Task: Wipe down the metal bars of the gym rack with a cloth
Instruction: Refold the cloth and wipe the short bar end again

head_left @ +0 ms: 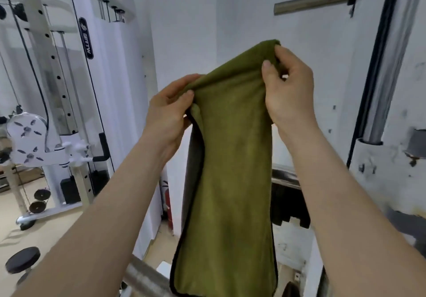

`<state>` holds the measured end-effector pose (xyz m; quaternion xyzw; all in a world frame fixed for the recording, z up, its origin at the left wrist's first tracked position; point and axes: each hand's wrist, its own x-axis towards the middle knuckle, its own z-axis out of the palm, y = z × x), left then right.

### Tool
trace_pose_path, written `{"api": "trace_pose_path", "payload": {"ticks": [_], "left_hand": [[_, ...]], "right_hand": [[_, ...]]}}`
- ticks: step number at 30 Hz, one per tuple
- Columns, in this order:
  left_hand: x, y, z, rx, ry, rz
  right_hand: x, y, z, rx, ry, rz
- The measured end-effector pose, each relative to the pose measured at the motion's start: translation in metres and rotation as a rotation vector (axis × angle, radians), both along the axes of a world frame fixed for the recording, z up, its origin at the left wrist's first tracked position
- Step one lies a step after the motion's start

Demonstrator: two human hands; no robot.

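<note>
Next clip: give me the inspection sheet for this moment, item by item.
surface: no table; beige floor below.
job's things: green cloth hangs from both hands, away from the chrome upright bar at right; short horizontal bar above; another bar at the bottom edge.
clutter: nothing seen.
grips: left hand and right hand each pinch the cloth's top edge, the right one higher.
cables: black cable on the white cable machine.
surroundings: white walls, red fire extinguisher, round black stool.
</note>
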<state>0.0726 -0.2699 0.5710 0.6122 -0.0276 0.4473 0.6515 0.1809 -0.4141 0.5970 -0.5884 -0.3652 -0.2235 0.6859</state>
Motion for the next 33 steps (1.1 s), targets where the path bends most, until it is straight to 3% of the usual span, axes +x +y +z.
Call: {"api": "trace_pose_path", "payload": {"ticks": [2, 4, 7, 9, 10, 11, 14, 17, 20, 24, 27, 29, 31, 33], "left_hand": [[0.028, 0.033, 0.015, 0.089, -0.038, -0.102], [0.062, 0.071, 0.019, 0.242, 0.046, -0.176], [0.112, 0.126, -0.020, 0.596, 0.375, -0.088], [0.130, 0.154, -0.063, 0.856, 0.587, 0.031], [0.133, 0.165, -0.084, 0.895, 0.636, 0.047], [0.133, 0.174, -0.101, 0.850, 0.656, 0.022], [0.132, 0.185, -0.133, 0.473, 0.623, -0.144], [0.133, 0.181, -0.148, 0.290, 0.546, -0.206], [0.139, 0.178, -0.153, 0.241, 0.503, -0.192], [0.153, 0.171, -0.156, 0.376, 0.514, -0.227], [0.152, 0.173, -0.163, 0.393, 0.519, -0.273], [0.149, 0.178, -0.164, 0.527, 0.508, -0.235], [0.150, 0.177, -0.162, 0.697, 0.497, -0.155], [0.156, 0.170, -0.156, 0.696, 0.506, -0.100]], "right_hand": [[0.024, 0.022, 0.012, -0.011, -0.068, -0.139], [0.052, 0.046, 0.013, -0.123, -0.074, -0.290], [0.086, 0.078, -0.017, -0.720, 0.147, -0.485], [0.094, 0.090, -0.053, -1.082, 0.372, -0.471], [0.095, 0.095, -0.071, -1.194, 0.407, -0.445], [0.096, 0.102, -0.087, -1.306, 0.367, -0.432], [0.085, 0.139, -0.127, -1.622, 0.062, -0.456], [0.081, 0.178, -0.145, -1.562, -0.137, -0.556], [0.081, 0.187, -0.147, -1.437, -0.233, -0.599], [0.084, 0.144, -0.154, -1.416, -0.253, -0.636], [0.090, 0.086, -0.146, -1.523, -0.005, -0.662], [0.092, 0.071, -0.141, -1.572, 0.097, -0.677], [0.090, 0.088, -0.140, -1.582, 0.073, -0.671], [0.083, 0.124, -0.144, -1.553, -0.041, -0.662]]}}
